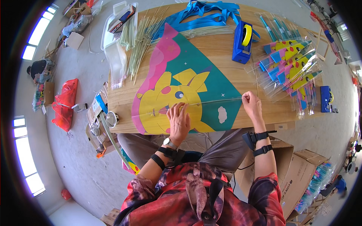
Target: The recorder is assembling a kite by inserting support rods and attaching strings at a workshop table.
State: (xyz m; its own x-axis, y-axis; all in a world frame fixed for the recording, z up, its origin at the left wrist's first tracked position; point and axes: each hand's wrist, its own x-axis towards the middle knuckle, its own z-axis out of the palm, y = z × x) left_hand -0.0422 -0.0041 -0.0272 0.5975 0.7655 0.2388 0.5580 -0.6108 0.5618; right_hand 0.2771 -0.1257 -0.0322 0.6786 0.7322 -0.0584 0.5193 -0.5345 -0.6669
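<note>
A kite sail [217, 96] in teal, pink and yellow with a cartoon face lies flat on the wooden table, one point toward the far side. A thin pale stick [215, 101] runs across its width. My left hand [178, 122] lies on the yellow face, fingers slightly spread over the stick. At the sail's right corner, my right hand [252, 106] pinches the stick's end between thumb and fingertips. The exact grip there is partly hidden by the fingers.
Thin sticks [145, 41] are piled at the far left beside a clear plastic tray [113, 35]. Blue ribbon [196, 15] lies at the back. A blue tape dispenser [241, 43] stands beyond the sail. Packed kites [290, 64] fill the right side. A cardboard box [301, 169] stands below.
</note>
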